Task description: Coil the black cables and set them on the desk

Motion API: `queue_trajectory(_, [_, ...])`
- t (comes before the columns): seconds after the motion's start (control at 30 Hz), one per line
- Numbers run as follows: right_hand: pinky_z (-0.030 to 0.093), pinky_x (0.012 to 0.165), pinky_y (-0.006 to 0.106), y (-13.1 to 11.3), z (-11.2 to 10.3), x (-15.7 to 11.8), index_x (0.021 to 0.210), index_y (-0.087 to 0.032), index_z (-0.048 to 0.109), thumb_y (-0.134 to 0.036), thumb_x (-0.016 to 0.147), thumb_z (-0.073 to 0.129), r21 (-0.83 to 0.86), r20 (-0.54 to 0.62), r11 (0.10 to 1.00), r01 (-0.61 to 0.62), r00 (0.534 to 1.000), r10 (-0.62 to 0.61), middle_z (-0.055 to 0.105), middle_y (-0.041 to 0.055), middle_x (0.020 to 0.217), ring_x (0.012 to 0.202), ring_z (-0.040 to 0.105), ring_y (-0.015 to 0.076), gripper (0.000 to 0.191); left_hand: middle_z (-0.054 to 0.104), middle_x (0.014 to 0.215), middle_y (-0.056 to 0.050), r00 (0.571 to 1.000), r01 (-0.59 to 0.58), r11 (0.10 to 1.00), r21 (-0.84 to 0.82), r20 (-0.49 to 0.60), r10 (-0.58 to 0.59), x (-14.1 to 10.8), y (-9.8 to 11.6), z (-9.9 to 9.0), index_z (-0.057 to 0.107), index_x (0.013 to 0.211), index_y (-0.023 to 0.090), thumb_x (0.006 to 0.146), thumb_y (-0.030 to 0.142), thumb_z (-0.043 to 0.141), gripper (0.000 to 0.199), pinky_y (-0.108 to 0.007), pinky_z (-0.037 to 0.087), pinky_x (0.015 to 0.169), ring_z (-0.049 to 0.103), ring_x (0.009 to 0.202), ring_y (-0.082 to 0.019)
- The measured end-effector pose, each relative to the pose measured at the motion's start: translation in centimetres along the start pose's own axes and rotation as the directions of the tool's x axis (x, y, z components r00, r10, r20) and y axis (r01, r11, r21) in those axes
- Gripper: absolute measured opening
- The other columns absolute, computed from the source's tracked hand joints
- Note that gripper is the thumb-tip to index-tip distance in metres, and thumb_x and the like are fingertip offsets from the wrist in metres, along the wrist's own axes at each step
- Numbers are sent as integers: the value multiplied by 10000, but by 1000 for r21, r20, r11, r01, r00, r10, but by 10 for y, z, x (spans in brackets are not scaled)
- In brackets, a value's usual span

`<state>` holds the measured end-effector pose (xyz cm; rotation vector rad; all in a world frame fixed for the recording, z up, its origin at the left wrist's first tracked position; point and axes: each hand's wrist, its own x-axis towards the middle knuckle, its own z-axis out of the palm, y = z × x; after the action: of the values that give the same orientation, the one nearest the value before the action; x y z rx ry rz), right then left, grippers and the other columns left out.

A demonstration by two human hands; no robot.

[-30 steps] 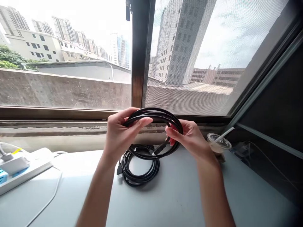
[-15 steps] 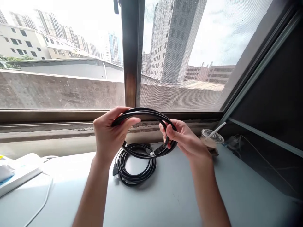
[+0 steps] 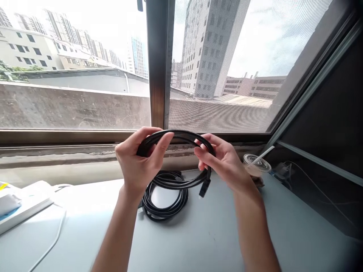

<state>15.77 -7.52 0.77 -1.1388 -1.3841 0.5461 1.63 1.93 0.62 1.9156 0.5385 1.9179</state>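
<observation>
The left hand [image 3: 140, 158] is curled around the left side of the black cable coil [image 3: 184, 132], and the right hand [image 3: 222, 160] grips its right side. The coil is held above the worktop [image 3: 181, 249], its long axis roughly parallel to the far edge, its plug [image 3: 204, 188] pointing down. Below lies a second coil [image 3: 181, 206]; a cup [image 3: 255, 166] stands toward the far right corner, a power strip [image 3: 34, 206] at left

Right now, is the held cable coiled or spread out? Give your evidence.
Coiled: the cable makes a ring of several loops between the left hand and right hand; a short end with its plug sticks out.
</observation>
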Motion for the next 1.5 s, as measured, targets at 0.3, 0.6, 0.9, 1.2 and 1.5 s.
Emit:
queue_trajectory(0.3, [454, 644, 152, 21, 5, 11, 1299, -250, 521, -267, 940, 469, -637, -44, 711, 298, 907, -420, 568, 9, 910, 722, 547, 62, 363, 443, 506, 65, 938, 212, 957, 198, 234, -256, 8, 11, -7, 617, 935, 213, 790, 408, 591, 244, -193, 287, 407, 360, 404, -62])
queue_trajectory(0.6, [419, 549, 138, 85, 9, 33, 1100, -194, 623, -161, 853, 524, -677, 377, 718, -163, 761, 528, 619, -13, 802, 568, 567, 57, 268, 612, 561, -14, 22, 354, 587, 728, 621, -783, -8, -67, -11, 570, 916, 169, 777, 514, 470, 385, -236, 391, 425, 558, 459, -163])
queue_trajectory(0.9, [372, 462, 125, 109, 20, 37, 1046, -209, 618, -197, 832, 532, -699, 397, 686, -204, 687, 609, 629, -3, 762, 586, 583, 88, 232, 652, 634, -43, -27, 216, 604, 768, 623, -782, -9, -84, -3, 565, 994, 181, 808, 448, 409, 361, -239, 414, 442, 620, 568, -195])
queue_trajectory(1.2, [415, 676, 166, 132, 22, 42, 1145, -208, 626, -215, 792, 667, -728, 311, 669, -148, 799, 515, 630, 17, 921, 796, 595, 112, 355, 531, 1319, -122, 94, -35, 503, 863, 504, -859, 2, -66, -11, 373, 1392, 197, 791, 570, 429, 710, -326, 430, 904, 540, 1153, -279])
queue_trajectory(1.5, [418, 768, 187, 137, 27, 41, 1141, -210, 631, -177, 850, 591, -777, 281, 621, -107, 824, 493, 622, 29, 1010, 887, 586, 126, 296, 544, 1307, -62, 84, 29, 554, 832, 550, -831, 5, -39, -18, 350, 1396, 270, 783, 605, 399, 700, -272, 449, 841, 575, 1085, -236])
